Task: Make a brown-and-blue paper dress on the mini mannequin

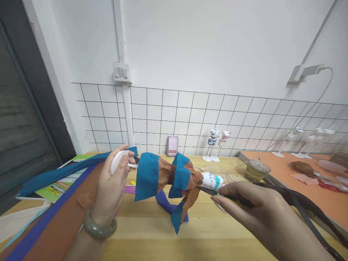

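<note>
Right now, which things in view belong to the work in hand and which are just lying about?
In use, apparently:
white figure wrapped in blue and brown paper, its white stand in the left hand
dark pointed tool in the right hand
perhaps blue strip and brown sheet, similar colours

Seemingly lying about:
two figures on stands
jar
pink panel
</note>
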The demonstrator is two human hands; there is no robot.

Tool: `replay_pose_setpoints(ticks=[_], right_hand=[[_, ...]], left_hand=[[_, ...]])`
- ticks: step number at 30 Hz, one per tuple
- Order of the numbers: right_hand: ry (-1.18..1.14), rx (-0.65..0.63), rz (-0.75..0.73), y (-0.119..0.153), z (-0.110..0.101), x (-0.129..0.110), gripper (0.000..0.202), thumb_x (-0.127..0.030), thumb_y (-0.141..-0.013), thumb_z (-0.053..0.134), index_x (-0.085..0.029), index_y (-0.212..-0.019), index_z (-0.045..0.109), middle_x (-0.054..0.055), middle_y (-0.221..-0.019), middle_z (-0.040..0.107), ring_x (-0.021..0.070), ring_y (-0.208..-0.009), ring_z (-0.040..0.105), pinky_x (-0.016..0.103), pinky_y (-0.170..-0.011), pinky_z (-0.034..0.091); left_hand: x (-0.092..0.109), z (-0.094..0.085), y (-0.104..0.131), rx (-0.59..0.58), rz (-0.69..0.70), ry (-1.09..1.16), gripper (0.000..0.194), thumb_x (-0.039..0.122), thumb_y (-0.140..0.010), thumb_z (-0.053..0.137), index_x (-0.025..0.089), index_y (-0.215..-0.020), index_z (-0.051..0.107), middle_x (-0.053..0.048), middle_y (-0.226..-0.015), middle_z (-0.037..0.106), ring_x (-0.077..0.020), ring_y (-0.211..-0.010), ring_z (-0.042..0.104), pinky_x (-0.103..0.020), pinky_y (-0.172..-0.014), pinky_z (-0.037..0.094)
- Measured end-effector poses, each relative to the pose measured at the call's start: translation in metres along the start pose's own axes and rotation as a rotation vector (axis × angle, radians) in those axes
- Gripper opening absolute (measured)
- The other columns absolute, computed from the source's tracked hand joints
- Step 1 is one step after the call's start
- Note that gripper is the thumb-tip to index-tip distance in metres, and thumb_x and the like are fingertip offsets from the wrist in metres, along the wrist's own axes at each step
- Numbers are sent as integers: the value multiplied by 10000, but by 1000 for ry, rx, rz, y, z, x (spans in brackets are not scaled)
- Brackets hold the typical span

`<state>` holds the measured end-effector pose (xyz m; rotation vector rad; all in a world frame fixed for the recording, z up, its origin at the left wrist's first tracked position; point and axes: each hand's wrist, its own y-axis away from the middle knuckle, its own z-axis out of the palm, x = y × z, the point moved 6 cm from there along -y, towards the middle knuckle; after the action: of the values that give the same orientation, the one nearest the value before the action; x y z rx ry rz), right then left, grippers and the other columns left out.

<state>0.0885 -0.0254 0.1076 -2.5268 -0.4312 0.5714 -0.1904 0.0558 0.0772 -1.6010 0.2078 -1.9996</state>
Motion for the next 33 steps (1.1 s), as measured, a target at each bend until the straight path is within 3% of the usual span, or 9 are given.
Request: replay_pose_setpoints(ticks=[4, 13, 18, 30, 33], right_hand=[[19, 19, -4, 1, 0, 1, 289, -468, -843, 549, -232, -687, 609, -32, -538, 574, 123, -459, 504, 235, -404, 364], [21, -27, 19, 2, 4, 4, 293, -483, -847, 538, -212, -843, 650, 22, -664, 660, 157, -540, 586, 261, -474, 450], [4, -1, 1, 4, 4, 4, 287, -482, -842, 547, -213, -833, 646, 16, -649, 655, 152, -524, 580, 254, -461, 449], [-197, -124, 238, 10, 16, 17, 329, -487, -861, 495, -223, -725, 636, 7, -655, 655, 165, -614, 611, 224, -518, 484], [-220, -104, 262, 9, 15, 17, 351, -484, -866, 485, -211, -720, 650, 17, -661, 652, 166, -625, 606, 219, -520, 485]], left_hand=[[-2, 0, 0, -3, -5, 15, 322, 391, -828, 588, 263, -1123, 576, -10, -969, 619, -105, -809, 575, -161, -679, 492], [-9, 2, -2, -3, -25, 17, 341, 382, -817, 598, 256, -1133, 577, -16, -968, 619, -115, -797, 574, -176, -672, 491], [-17, 2, -5, -7, -79, 53, 368, 384, -808, 604, 265, -1154, 571, -13, -934, 617, -112, -725, 574, -192, -629, 490], [-22, 2, -7, 2, -116, 82, 363, 377, -796, 621, 241, -1130, 578, -3, -886, 592, -93, -701, 556, -182, -613, 472], [-21, 2, -6, 13, -118, 83, 370, 380, -794, 621, 236, -1131, 573, -4, -885, 595, -98, -693, 559, -199, -622, 478]])
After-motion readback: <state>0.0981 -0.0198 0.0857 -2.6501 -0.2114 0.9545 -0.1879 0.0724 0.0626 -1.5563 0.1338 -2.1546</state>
